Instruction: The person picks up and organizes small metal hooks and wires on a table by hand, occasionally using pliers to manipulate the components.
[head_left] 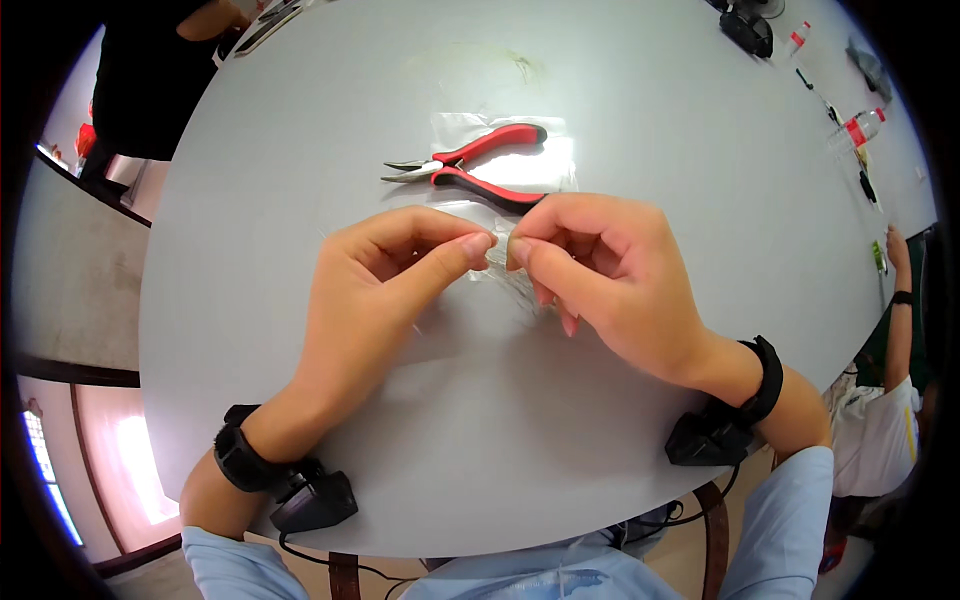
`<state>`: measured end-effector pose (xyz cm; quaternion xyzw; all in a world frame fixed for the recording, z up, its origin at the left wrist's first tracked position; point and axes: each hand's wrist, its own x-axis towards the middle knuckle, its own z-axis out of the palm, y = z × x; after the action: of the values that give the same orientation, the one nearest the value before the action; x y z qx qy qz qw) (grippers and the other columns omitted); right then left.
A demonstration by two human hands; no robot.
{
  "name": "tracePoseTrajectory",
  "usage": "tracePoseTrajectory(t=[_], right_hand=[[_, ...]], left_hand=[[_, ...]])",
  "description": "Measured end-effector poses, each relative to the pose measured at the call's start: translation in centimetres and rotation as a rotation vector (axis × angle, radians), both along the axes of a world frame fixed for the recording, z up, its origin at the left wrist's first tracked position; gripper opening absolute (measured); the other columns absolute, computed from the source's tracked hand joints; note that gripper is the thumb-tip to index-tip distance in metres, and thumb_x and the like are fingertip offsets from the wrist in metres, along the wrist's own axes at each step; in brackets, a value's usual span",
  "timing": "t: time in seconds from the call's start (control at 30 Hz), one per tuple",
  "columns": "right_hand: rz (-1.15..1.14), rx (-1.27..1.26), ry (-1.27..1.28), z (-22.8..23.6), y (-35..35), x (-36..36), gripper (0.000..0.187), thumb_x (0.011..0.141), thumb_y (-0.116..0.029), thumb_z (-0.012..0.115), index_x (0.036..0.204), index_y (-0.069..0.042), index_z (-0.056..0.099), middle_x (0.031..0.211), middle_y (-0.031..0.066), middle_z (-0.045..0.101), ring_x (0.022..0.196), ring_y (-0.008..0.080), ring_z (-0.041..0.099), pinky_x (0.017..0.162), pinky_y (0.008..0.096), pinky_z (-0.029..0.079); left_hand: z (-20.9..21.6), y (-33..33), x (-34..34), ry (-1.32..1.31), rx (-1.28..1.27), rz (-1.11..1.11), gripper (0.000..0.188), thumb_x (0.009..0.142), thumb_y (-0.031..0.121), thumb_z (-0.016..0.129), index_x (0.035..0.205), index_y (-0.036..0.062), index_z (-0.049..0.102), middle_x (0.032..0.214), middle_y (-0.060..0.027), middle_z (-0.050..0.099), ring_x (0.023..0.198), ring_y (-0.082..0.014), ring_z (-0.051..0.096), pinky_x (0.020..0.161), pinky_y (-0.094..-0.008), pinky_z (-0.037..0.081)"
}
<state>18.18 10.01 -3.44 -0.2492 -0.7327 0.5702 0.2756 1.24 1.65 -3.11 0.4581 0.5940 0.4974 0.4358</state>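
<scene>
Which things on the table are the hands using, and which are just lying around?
In use:
- left hand and right hand, pinching a small clear plastic bag
- red-handled pliers on clear plastic, close by

Lying about:
- plastic bottle with red cap
- dark device, far edge

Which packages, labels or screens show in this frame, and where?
Clear bag: small, pinched between left hand and right hand.
Clear bag under the pliers: flat, mid-table.
Bottle: far right, clear, red label and cap.
Small bottle: top right, red-and-white.
No screens visible.
</scene>
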Motion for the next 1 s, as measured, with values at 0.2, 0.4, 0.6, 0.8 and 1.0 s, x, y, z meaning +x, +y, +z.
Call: tracePoseTrajectory(t=[0.2, 0.4, 0.6, 0.8, 1.0], right_hand=[[0.0, 0.041, 0.01, -0.59, 0.21, -0.07, 0.011, 0.084, -0.003, 0.052, 0.082, 0.003, 0.061, 0.067, 0.0013, 0.055, 0.057, 0.0043, 0.052, 0.042, 0.0181, 0.041], [-0.016, 0.079, -0.009, -0.7, 0.19, -0.13, 0.011, 0.085, -0.004, 0.053, 0.081, 0.002, 0.061, 0.066, 0.0004, 0.055, 0.057, 0.0038, 0.051, 0.042, 0.0179, 0.04], [-0.015, 0.103, 0.003, -0.71, 0.2, -0.18, 0.011, 0.085, -0.003, 0.053, 0.08, 0.002, 0.061, 0.066, 0.0004, 0.055, 0.056, 0.0035, 0.051, 0.042, 0.0176, 0.04], [-0.023, 0.087, -0.007, -0.63, 0.14, -0.21, 0.01, 0.084, -0.003, 0.053, 0.081, 0.002, 0.061, 0.067, 0.0004, 0.055, 0.056, 0.0035, 0.051, 0.042, 0.0175, 0.039], [-0.002, 0.119, 0.0, -0.83, 0.29, -0.09, 0.01, 0.084, -0.003, 0.052, 0.082, 0.002, 0.061, 0.068, 0.0005, 0.055, 0.057, 0.0036, 0.051, 0.042, 0.0174, 0.039]], left_hand=[[-0.37, 0.02, 0.18, 0.006, 0.04, -0.002, 0.014, 0.084, 0.016, 0.063, 0.089, 0.0032, 0.068, 0.077, 0.0011, 0.063, 0.068, -0.0028, 0.05, 0.054, -0.0176, 0.033], [-0.45, 0.06, 0.32, 0.015, 0.009, 0.016, 0.014, 0.083, 0.012, 0.061, 0.088, 0.0015, 0.067, 0.076, -0.0013, 0.062, 0.062, -0.004, 0.045, 0.056, -0.018, 0.035], [-0.7, 0.1, 0.25, 0.028, 0.032, 0.017, 0.013, 0.083, 0.012, 0.062, 0.088, 0.0018, 0.068, 0.076, -0.0009, 0.062, 0.062, -0.0041, 0.045, 0.056, -0.018, 0.035], [-0.81, 0.09, 0.14, 0.035, 0.041, 0.006, 0.014, 0.083, 0.017, 0.065, 0.087, 0.0044, 0.068, 0.075, 0.0027, 0.063, 0.064, -0.001, 0.047, 0.052, -0.0173, 0.031], [-0.95, 0.16, 0.21, 0.035, 0.046, 0.022, 0.014, 0.083, 0.018, 0.064, 0.087, 0.0052, 0.069, 0.075, 0.0026, 0.063, 0.062, -0.0012, 0.046, 0.052, -0.0177, 0.031]])
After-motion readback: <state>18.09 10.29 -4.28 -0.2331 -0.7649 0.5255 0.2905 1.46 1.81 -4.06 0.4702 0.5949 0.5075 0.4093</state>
